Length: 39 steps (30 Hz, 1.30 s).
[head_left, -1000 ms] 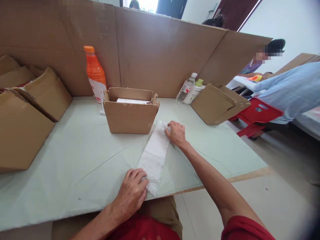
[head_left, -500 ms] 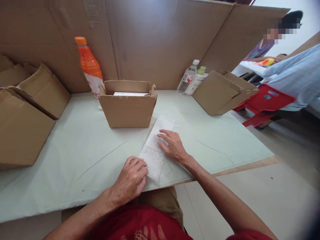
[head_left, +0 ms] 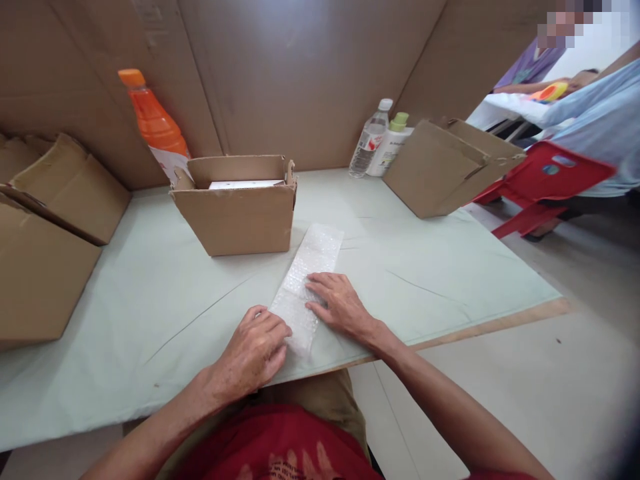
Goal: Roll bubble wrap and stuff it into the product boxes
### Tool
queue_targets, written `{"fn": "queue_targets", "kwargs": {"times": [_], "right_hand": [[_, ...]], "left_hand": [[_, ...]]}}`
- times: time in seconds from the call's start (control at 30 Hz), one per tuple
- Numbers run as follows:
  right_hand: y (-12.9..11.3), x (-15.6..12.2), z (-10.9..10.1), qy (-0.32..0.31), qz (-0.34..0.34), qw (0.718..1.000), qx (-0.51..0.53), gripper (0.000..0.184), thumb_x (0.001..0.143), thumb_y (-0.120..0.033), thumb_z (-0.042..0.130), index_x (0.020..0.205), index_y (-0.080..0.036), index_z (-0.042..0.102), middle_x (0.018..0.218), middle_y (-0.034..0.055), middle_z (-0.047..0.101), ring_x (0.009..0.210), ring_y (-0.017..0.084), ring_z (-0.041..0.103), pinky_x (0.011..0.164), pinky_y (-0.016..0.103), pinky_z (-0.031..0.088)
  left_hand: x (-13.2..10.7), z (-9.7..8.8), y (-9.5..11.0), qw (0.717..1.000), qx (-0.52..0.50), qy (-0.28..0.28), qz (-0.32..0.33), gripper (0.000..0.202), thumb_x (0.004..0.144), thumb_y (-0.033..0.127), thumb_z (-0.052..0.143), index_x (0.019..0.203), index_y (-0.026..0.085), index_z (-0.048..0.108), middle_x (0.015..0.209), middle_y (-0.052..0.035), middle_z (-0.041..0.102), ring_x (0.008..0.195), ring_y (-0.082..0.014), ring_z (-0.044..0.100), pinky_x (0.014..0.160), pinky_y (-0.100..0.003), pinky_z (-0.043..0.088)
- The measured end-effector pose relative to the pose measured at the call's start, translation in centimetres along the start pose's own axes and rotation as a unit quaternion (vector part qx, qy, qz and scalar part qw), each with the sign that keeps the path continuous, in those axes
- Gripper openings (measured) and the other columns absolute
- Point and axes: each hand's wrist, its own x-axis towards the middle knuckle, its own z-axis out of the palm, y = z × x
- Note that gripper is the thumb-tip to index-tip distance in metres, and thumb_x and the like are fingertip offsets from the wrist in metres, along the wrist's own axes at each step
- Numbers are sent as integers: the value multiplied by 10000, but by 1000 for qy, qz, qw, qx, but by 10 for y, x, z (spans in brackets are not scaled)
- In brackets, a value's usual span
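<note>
A flat strip of clear bubble wrap [head_left: 315, 250] lies slantwise on the table in front of me. My left hand [head_left: 260, 343] rests at its lower left edge, palm down, fingers loosely bent and touching the wrap. On the strip's right side lies my right hand [head_left: 340, 303], its fingers stretched out across the wrap and the thumb apart. Neither hand grips anything that I can see. Just beyond the strip, to the left, stands an open cardboard box [head_left: 235, 223] with a white item [head_left: 245, 184] inside it.
Cardboard boxes [head_left: 40, 280] stand at the left. An orange bottle [head_left: 157, 127], a clear water bottle [head_left: 370, 143] and a white bottle with green cap [head_left: 393, 150] line the cardboard wall. Another box [head_left: 435, 173] is back right. Beyond the table's edge sits a person near a red chair [head_left: 555, 173].
My right hand has slid down along the bubble wrap toward me and lies flatter on it. My left hand has shifted slightly left. The whole view has turned a little.
</note>
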Motion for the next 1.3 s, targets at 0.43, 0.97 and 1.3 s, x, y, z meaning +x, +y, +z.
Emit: {"fn": "queue_targets", "kwargs": {"times": [0.43,0.97,1.3], "right_hand": [[-6,13,-10,44,-37,996,-65,241,999,-200,480,890,-209,695,1133,81,756,957,242,667,887,422,456],[-38,3,-19,-67,3,996,64,277,1014,-300,457,1114,-188,690,1178,114,734,1092,276,659,966,479,462],[-13,-26,-29,169,198,936,238,236,1004,-306,491,1131,-235,677,1142,59,745,1095,223,682,973,399,521]], "left_hand": [[-28,22,0,1000,7,-1,0,253,825,13,539,976,197,626,1146,-80,668,1124,-252,586,988,-428,452],[-15,7,-6,998,-19,61,28,175,875,63,528,934,175,649,1050,-80,700,1020,-225,624,928,-390,463],[108,-16,-34,992,50,-113,-3,213,854,97,511,872,187,704,916,-60,757,881,-229,675,765,-332,442]]}}
